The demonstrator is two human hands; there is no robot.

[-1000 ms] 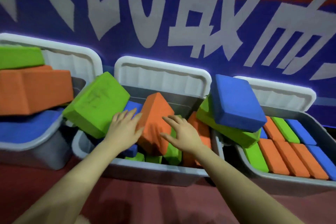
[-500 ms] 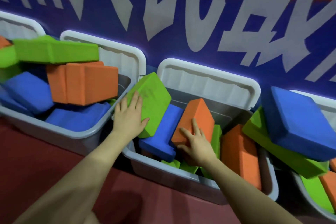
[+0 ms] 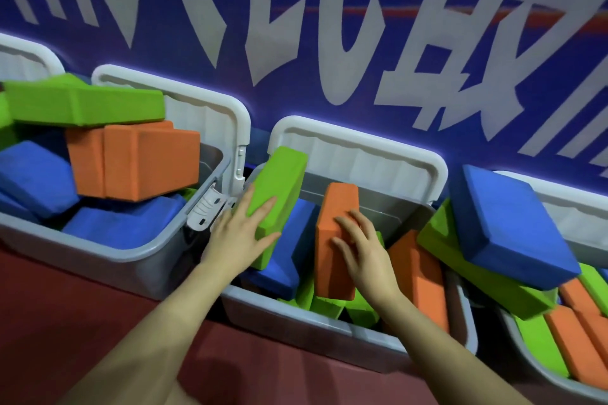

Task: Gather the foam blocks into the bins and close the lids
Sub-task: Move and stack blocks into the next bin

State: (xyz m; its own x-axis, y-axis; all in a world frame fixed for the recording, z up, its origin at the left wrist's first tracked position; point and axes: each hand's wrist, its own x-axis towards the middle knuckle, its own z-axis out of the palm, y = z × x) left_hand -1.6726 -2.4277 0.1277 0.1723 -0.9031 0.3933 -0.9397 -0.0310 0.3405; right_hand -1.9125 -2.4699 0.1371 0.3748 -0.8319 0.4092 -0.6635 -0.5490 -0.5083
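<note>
Three grey bins stand in a row along the wall, their white lids raised behind them. In the middle bin (image 3: 316,325) a green foam block (image 3: 283,187) stands tilted at the left end, and my left hand (image 3: 241,233) presses flat against its side with straight fingers. An orange foam block (image 3: 332,230) stands on end beside it; my right hand (image 3: 362,253) lies on its face, fingers spread. A blue block (image 3: 289,250) lies between them. Green pieces sit lower in this bin, partly hidden.
The left bin (image 3: 108,253) is heaped with green, orange and blue blocks above its rim. A large blue block (image 3: 506,220) on a green one overhangs the middle and right bins. The right bin (image 3: 526,368) holds orange and green blocks. Dark red floor lies in front.
The view has shifted left along the bins. The green block has tipped more upright under my left hand. My right hand has slid higher up the orange block.
</note>
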